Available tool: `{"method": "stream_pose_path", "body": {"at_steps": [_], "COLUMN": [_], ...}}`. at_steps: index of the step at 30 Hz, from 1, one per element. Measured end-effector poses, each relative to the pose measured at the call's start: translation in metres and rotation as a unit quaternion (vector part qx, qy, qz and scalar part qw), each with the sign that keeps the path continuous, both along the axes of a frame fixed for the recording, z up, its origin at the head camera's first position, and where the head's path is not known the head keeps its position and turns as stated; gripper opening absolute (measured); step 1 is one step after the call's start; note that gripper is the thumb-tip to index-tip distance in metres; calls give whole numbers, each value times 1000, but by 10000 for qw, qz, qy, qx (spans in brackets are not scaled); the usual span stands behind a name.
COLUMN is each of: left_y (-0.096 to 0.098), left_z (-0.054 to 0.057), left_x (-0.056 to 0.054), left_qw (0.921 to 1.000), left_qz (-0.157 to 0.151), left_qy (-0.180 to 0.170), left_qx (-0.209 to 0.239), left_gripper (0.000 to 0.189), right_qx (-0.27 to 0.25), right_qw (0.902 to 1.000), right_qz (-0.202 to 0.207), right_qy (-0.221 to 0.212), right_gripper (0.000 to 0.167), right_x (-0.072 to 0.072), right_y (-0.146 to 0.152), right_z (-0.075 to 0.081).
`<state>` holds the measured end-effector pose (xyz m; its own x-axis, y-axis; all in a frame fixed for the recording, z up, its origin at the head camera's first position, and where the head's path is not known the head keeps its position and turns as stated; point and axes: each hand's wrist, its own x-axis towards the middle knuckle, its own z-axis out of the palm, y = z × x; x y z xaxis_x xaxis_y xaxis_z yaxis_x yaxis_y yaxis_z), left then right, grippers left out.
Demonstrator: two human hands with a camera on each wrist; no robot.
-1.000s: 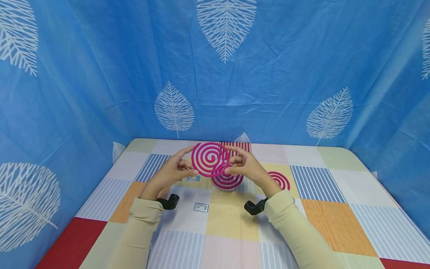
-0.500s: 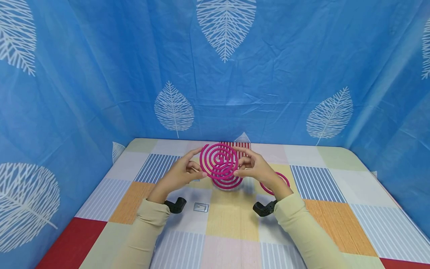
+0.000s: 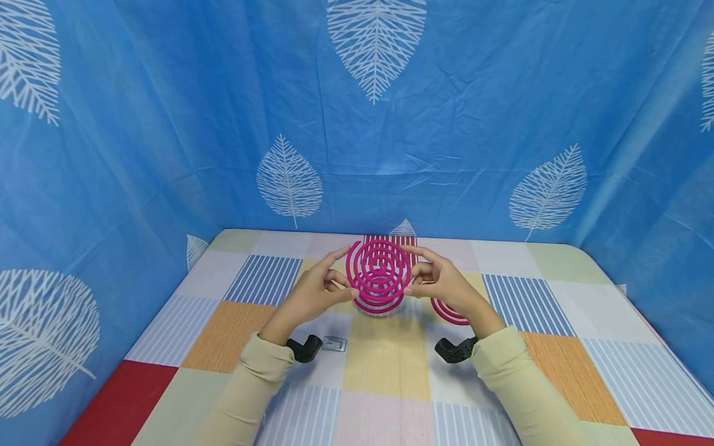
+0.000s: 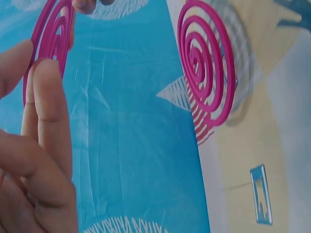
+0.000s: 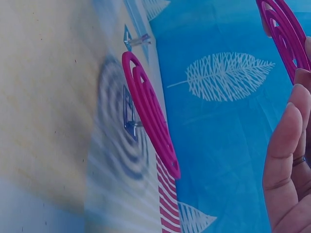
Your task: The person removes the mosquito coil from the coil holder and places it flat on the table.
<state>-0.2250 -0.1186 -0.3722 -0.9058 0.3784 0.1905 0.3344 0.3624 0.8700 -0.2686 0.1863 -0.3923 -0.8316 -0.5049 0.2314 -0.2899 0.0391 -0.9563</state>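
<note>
A magenta mosquito coil [image 3: 381, 267] is held up between both hands, its flat face toward the head camera. My left hand [image 3: 313, 296] pinches its left edge between thumb and fingers. The opposite edge is pinched by my right hand [image 3: 446, 285]. Behind and below it, partly covered in the head view, a second mosquito coil [image 5: 150, 116] sits raised off the table on a metal stand [image 5: 129, 114]. The held coil [image 4: 56, 41] is apart from that one in the left wrist view. A third coil [image 3: 448, 314] lies right, partly hidden by the right hand.
A flat metal coil stand [image 3: 334, 344] lies on the patchwork tablecloth [image 3: 385, 365] near the left wrist. Another stand [image 4: 261, 194] shows in the left wrist view. A blue leaf-print curtain [image 3: 446, 124] surrounds the table's back and sides.
Both hands have moved right together with the held coil, which now overlaps the raised coil in the head view. The raised coil and the near stand have stayed put.
</note>
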Motion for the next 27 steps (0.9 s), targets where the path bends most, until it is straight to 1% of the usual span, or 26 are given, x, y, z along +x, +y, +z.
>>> {"method": "stream_pose_path", "body": {"at_steps": [6,12,20,25,27], "left_y": [9,19,37,47,51], "left_z": [-1,-3,-6,-8,-8], "left_x": [4,7,8,8,8], "left_qw": [10000,9999,9996,9992,9992], "left_qz": [27,22,201,186,162], "left_qy": [29,-31,-31,-91,-58], "left_qx": [66,154,179,331,359], "left_gripper": [83,85,85,86,86], "right_qx": [-39,9,73,182,255], "right_qw": [10000,10000,9996,9995,9994], "right_qz": [45,40,93,52,33], "right_qy": [49,19,239,233,223], "right_gripper": [82,82,77,76,75], "right_x": [3,6,8,11,13], "right_y": [11,20,35,45,49], "right_z": [0,1,0,2,4]}}
